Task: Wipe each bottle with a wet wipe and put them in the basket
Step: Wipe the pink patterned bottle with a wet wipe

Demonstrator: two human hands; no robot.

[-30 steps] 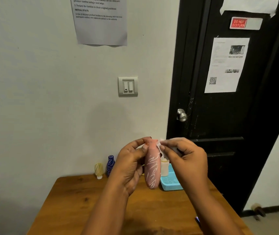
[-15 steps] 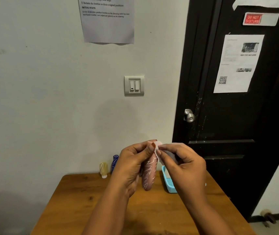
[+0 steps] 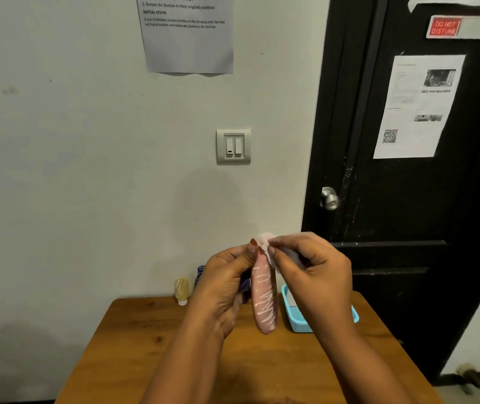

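My left hand (image 3: pixel 223 284) grips a pink bottle (image 3: pixel 264 298) with white streaks, held upright above the wooden table (image 3: pixel 151 354). My right hand (image 3: pixel 313 272) pinches a white wet wipe (image 3: pixel 266 243) against the top of that bottle. Behind my right hand a light blue basket (image 3: pixel 297 319) stands on the table, mostly hidden. A cream bottle (image 3: pixel 181 290) stands at the table's far edge by the wall. A blue patterned bottle (image 3: pixel 200 272) beside it shows only partly behind my left hand.
A grey wall with a light switch (image 3: pixel 233 146) and a paper notice (image 3: pixel 187 33) rises behind the table. To the right is a black door (image 3: pixel 407 185) with a metal knob (image 3: pixel 329 198).
The view has shifted slightly, so the room sits further right and lower. My hands stay on the pink bottle, with the wipe still worked at its top.
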